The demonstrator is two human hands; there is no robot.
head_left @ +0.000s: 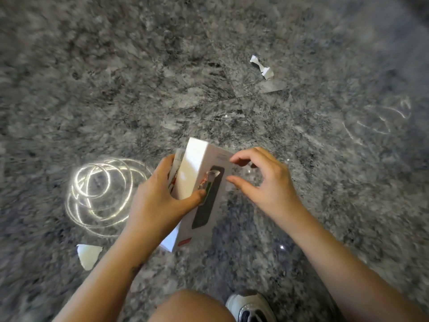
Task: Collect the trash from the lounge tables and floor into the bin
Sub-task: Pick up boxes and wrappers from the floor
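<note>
- Our shoe (250,307) sits at 6 o'clock on the speckled floor (116,66).
- Our left hand (155,201) is clamped round the white box (197,163), thumb across its front, with wrappers (175,168) squeezed behind. We're probably bundling trash for one trip.
- Our right hand (267,180) is at the box's 3 o'clock, curled thumb and forefinger apart. Can't tell if it's pinching anything.
- Uncollected: paper scrap (88,255) at 8, shiny coil (102,194) at 9, torn scrap (261,67) at 1, clear film (383,117) at 2. No bin in sight.

box (197,180) between hands, cable coil (102,194) left

A white and dark shoe (250,307) shows at the bottom edge beside a bare knee (192,306).
</note>
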